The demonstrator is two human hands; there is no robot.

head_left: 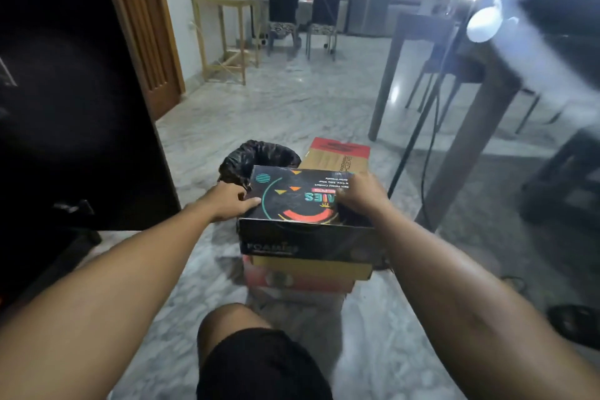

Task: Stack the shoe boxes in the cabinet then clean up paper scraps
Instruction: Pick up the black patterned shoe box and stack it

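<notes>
- A dark cabinet (pixel 65 91) fills the left edge, its face smooth and nearly black; a ribbed brown wooden door (pixel 146 26) stands just behind it.
- The left hand (pixel 227 201) is closed on the left edge of the lid, thumb lying on top, fingers curled out of sight beneath.
- A bin lined with a crinkled, glossy black bag (pixel 256 156) sits on the floor just behind that hand.
- The black shoe box (pixel 302 224) is in the middle, on top of a stack: rectangular cardboard with a matte black lid (pixel 292 198) printed with a teal arc, a red crescent, small orange triangles and a striped teal disc. Upside-down teal letters read "IES"; the front wall reads "FOAMIES", blurred.
- The lid's right end looks raised, showing a dark opening under it.
- Under it lies a yellow and red box (pixel 308 273), its print too blurred to read.
- A plain brown carton with a red end (pixel 337 156) lies behind; its side lettering is unreadable.
- The right hand (pixel 363 195) grips the lid's right edge, fingers curled over it.
- The floor (pixel 276 101) is polished grey-veined marble; a wooden table leg (pixel 454 166) stands to the right.
</notes>
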